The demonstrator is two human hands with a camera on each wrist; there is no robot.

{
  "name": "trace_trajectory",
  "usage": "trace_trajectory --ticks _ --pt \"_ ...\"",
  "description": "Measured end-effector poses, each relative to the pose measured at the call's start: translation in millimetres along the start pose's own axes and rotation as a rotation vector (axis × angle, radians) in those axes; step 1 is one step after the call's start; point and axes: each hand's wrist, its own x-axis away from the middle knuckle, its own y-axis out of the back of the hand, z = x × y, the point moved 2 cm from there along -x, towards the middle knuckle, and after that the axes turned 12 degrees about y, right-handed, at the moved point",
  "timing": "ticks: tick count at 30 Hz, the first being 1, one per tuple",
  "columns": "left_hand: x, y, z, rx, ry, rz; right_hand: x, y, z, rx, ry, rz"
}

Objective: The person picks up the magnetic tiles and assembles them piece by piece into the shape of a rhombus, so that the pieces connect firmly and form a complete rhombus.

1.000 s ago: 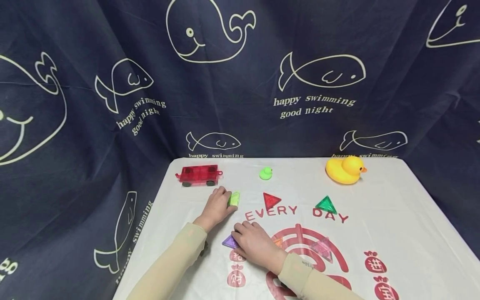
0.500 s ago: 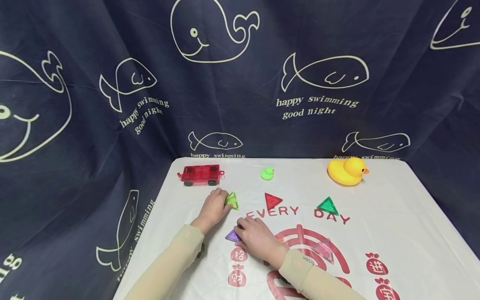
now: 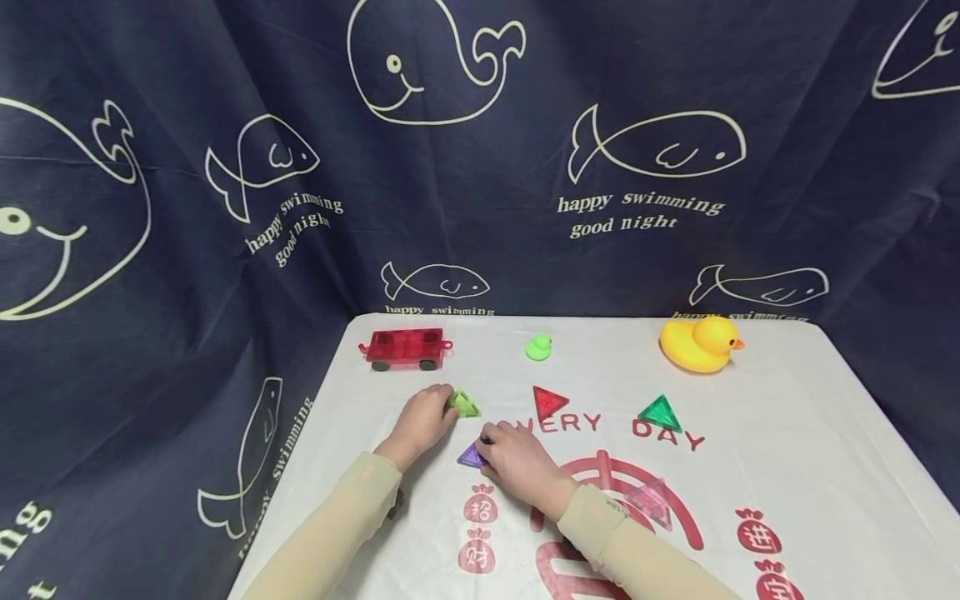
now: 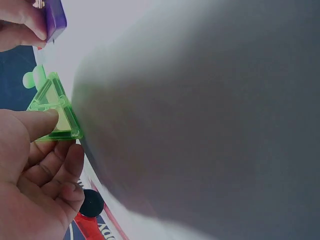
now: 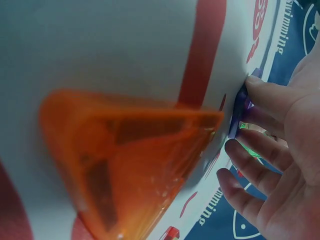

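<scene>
In the head view my left hand pinches a light green triangular magnetic tile by its left side. The left wrist view shows the thumb laid across that green tile, fingers bent behind it. Close by on the near side, my right hand grips a purple triangular magnetic tile, its right part hidden by the fingers. In the right wrist view, thumb and forefinger are at the purple tile, the other fingers loosely bent. The two tiles are a short gap apart.
An orange triangular tile lies beneath my right wrist. Red, green and pink triangular tiles lie to the right. Along the back stand a red wheeled car base, a small green duck and a yellow duck.
My right hand has slid the purple tile away from me, closer to the light green one. In my left hand the light green tile has turned. The head view has shifted slightly.
</scene>
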Motion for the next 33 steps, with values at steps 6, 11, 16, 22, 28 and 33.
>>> trace_trajectory --ticks 6,11,16,22,28,33 --pt "2.9 -0.8 0.1 0.012 -0.026 0.016 -2.0 -1.8 -5.5 -0.022 -0.014 -0.008" --pt "4.9 -0.9 -0.6 -0.015 -0.052 0.026 -4.2 -3.5 -9.9 -0.03 -0.043 -0.007" --pt "6.6 -0.6 -2.3 -0.022 -0.054 0.029 -6.3 -3.2 -14.1 -0.049 -0.085 -0.008" --pt "6.9 -4.6 -4.9 -0.006 -0.063 0.019 -8.6 -2.7 -19.0 -0.038 -0.109 -0.014" --pt "6.7 -7.3 -10.3 -0.005 -0.07 0.008 -10.7 -2.2 -22.8 -0.029 -0.092 -0.025" --pt "7.6 -8.1 -13.1 -0.018 -0.069 0.001 -12.6 -3.6 -26.0 -0.032 -0.093 -0.034"
